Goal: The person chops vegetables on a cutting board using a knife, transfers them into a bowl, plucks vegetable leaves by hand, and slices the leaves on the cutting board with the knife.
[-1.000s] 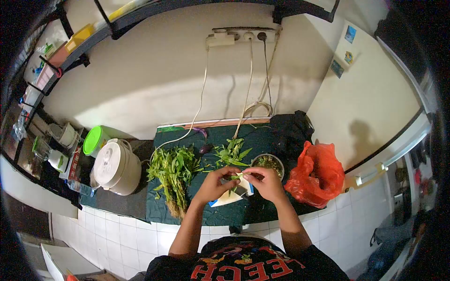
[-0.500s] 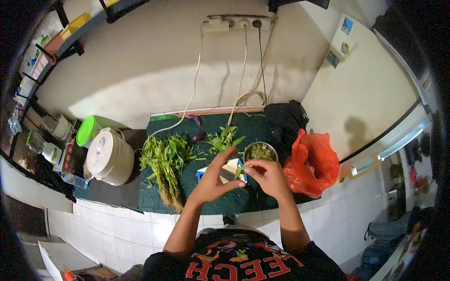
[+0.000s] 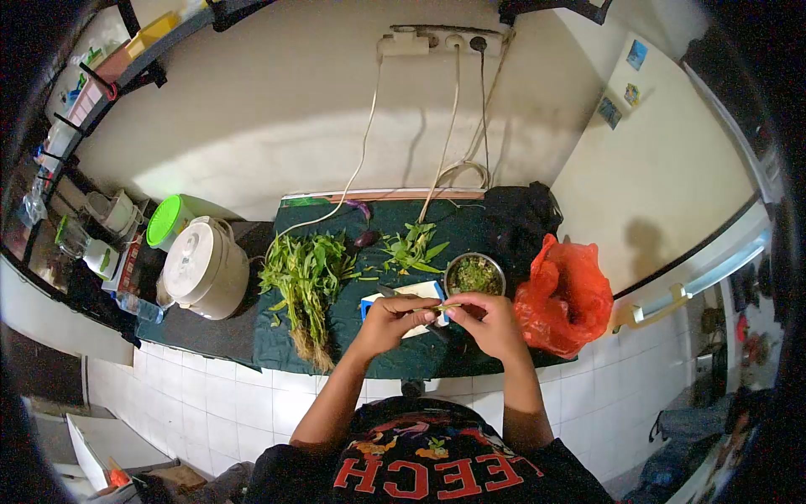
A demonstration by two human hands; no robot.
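Observation:
My left hand point(image 3: 390, 323) and my right hand point(image 3: 489, 326) meet fingertip to fingertip, both pinching a small green stem point(image 3: 443, 308). Beneath them lies a white and blue board point(image 3: 420, 291), partly covered by my hands, with a dark blade on it. Just behind my right hand, a metal bowl point(image 3: 502, 281) holds cut greens. A rooted bunch of leafy greens point(image 3: 306, 281) lies to the left on the dark green cloth point(image 3: 386, 363). Loose leafy sprigs point(image 3: 411, 249) sit behind the board, near a purple eggplant point(image 3: 366, 239).
On the right is an open red plastic bag point(image 3: 562, 294), with a black bag point(image 3: 525, 210) behind it. A white rice cooker point(image 3: 206, 269) and a green-lidded tub point(image 3: 168, 222) stand at left. Cables run down from the wall socket strip point(image 3: 441, 42).
My left hand was spread and apart from my right half a second ago; now its fingers have closed on the stem beside my right hand. The view has shifted slightly.

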